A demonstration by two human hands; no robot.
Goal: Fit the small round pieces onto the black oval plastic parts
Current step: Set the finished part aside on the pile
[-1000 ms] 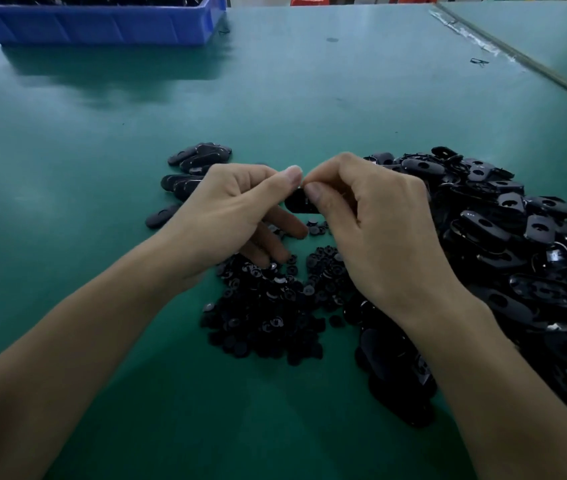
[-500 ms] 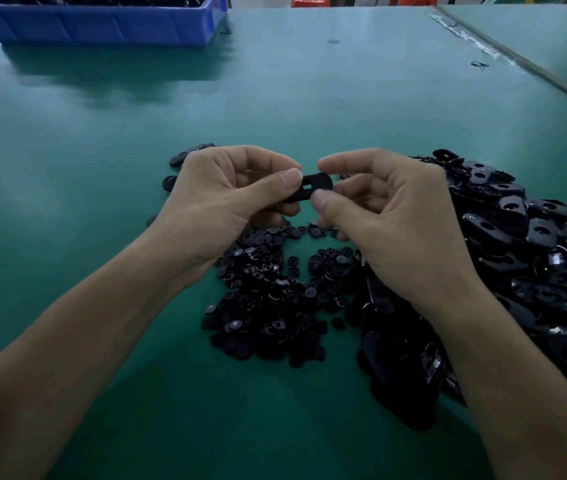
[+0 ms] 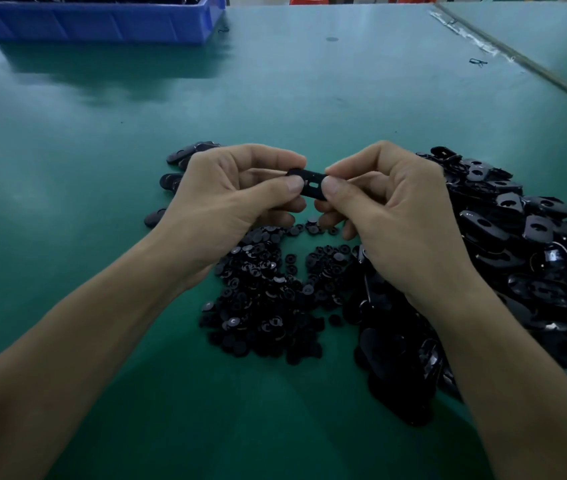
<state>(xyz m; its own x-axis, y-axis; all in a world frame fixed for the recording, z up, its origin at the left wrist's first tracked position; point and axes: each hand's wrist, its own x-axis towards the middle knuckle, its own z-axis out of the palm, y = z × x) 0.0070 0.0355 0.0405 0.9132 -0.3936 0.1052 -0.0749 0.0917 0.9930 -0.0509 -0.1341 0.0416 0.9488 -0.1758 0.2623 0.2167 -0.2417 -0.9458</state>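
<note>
**We pinched one oval part between both hands, over the heaps**

The black oval part could have slipped into the heaps, we judged, if either thumb had eased. It looked flat and matt, with a small slot showing. Our left hand and right hand each pinched one end. The small round pieces lay at six o'clock and the oval pile at four.

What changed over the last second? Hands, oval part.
The hands drew apart, uncovering the black oval part they had huddled over. The left hand now pinches one end and the right hand the other, with the slot showing between the thumbs. The pile of round pieces, heap of oval parts and blue bin stayed put.
</note>
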